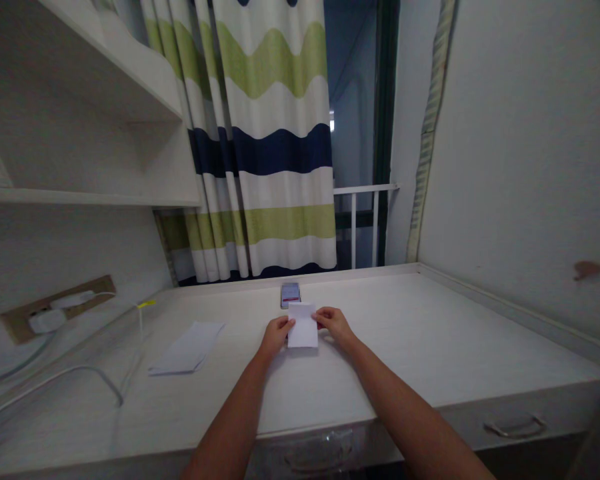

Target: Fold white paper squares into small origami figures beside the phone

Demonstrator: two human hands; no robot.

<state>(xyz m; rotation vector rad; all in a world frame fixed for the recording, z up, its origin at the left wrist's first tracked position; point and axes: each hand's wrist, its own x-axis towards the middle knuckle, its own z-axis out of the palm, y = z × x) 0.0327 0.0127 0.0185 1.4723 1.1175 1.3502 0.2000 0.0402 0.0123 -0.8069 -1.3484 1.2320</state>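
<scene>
White paper [303,331] at the frame's lower centre is pinched at its sides by the fingers of the left hand [276,333] and right hand [335,323]. Uneven pulling could crease or tear it; a loosened pinch could drop it near the phone [291,292].

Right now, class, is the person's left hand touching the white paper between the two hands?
Touching. The head view shows it: the left hand grips the white paper by its left edge, thumb overlapping the front.

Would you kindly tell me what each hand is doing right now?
Left hand: closed, holding white paper by its left edge.
Right hand: closed on the paper's right edge.
</scene>
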